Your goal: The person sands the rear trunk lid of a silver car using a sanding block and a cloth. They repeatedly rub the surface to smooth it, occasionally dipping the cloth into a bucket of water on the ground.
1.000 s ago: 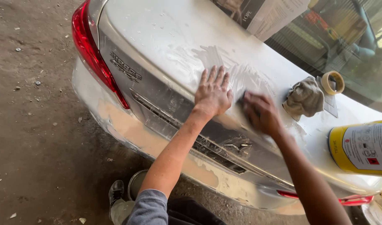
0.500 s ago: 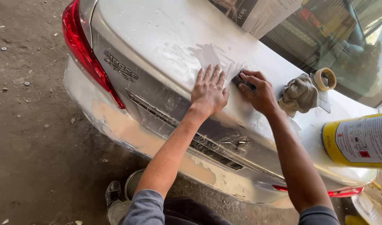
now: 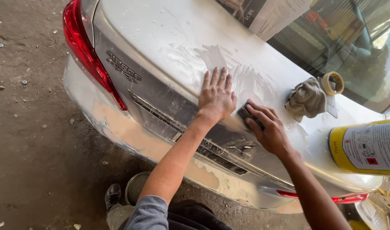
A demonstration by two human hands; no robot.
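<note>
Outdoors on dirt ground, silver car trunk lid (image 3: pixel 169 38) under me, wet and patchy from sanding. Dark sanding block (image 3: pixel 249 116) lies on lid near rear edge, gripped in my right hand (image 3: pixel 269 132), fingers curled over it. My left hand (image 3: pixel 217 97) just left of block, flat on lid, fingers spread wide, holding nothing. Right of block: crumpled grey rag (image 3: pixel 306 100), touching it a roll of masking tape (image 3: pixel 332 83). Near right, yellow can (image 3: pixel 365 147) on its side. Red tail light (image 3: pixel 86 55) far left. Metal bucket (image 3: pixel 135 187) on ground by my shoe (image 3: pixel 113 195).

Both hands on car trunk (image 3: pixel 169 38) — right hand (image 3: pixel 267 130) gripping sanding block (image 3: pixel 248 115).
</note>
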